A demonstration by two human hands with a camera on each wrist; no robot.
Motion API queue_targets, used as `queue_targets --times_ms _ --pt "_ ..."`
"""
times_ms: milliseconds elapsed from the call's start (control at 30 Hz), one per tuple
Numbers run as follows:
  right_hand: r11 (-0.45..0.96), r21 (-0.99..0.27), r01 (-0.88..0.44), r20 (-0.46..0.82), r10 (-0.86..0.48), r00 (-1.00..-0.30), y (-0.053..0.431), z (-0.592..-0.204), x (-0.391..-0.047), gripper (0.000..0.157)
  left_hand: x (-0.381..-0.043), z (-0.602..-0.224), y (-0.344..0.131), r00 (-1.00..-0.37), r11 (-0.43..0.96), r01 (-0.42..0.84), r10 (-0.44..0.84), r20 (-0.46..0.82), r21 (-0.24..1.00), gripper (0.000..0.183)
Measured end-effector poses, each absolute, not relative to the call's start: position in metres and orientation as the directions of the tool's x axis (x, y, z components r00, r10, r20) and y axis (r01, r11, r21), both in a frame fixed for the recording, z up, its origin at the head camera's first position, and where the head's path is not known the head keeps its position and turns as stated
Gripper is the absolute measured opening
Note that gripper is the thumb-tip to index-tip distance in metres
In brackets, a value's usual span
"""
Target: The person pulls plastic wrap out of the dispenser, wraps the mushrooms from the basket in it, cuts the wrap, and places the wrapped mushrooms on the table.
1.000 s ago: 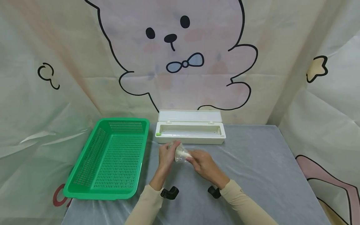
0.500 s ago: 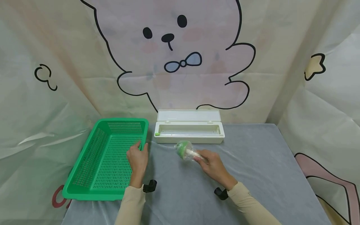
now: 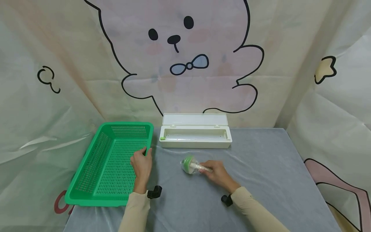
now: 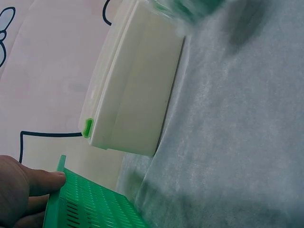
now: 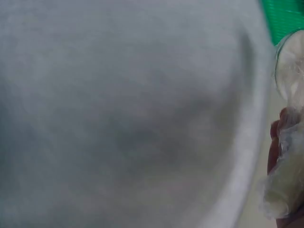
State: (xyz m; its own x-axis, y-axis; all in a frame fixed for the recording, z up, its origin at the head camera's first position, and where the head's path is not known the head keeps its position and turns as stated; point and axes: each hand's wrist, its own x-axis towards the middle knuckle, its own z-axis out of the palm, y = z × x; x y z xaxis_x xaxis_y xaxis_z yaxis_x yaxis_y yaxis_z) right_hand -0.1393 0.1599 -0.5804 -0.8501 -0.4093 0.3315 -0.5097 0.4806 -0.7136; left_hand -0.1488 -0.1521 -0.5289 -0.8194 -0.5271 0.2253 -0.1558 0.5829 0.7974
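Observation:
My right hand grips the pale stem of a small green-capped object wrapped in clear plastic film, low over the grey tablecloth in front of the white box. In the right wrist view only crinkled film and fingertips show at the right edge. My left hand holds the right rim of the green perforated basket; its thumb lies on the rim in the left wrist view.
A long white box with its lid up stands at the back of the table, also seen as the white box in the left wrist view. A cartoon-printed curtain hangs behind. Table edges run right and near.
My left hand left the wrapped object and went left to the basket's rim. My right hand lowered the wrapped object toward the cloth, slightly nearer to me.

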Motion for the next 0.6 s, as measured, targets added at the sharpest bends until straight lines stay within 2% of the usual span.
queue_targets --times_ms 133,267,433,600 --pt "0.522 -0.716 -0.463 0.255 -0.423 -0.870 0.154 -0.596 -0.138 0.026 -0.149 -0.529 -0.153 -0.819 0.582 -0.157 -0.529 0.225 0.798 0.034" --pt "0.603 -0.666 -0.440 0.207 -0.417 -0.885 0.150 -0.600 -0.134 0.031 -0.148 -0.529 -0.153 -0.820 0.581 -0.155 -0.526 0.224 0.799 0.034" --pt "0.658 -0.606 -0.446 0.181 -0.432 -0.883 0.149 -0.599 -0.130 0.035 -0.149 -0.529 -0.154 -0.817 0.584 -0.149 -0.528 0.234 0.798 0.033" --pt "0.669 -0.611 -0.423 0.177 -0.405 -0.897 0.151 -0.597 -0.129 0.042 -0.150 -0.529 -0.153 -0.816 0.583 -0.150 -0.529 0.233 0.799 0.033"
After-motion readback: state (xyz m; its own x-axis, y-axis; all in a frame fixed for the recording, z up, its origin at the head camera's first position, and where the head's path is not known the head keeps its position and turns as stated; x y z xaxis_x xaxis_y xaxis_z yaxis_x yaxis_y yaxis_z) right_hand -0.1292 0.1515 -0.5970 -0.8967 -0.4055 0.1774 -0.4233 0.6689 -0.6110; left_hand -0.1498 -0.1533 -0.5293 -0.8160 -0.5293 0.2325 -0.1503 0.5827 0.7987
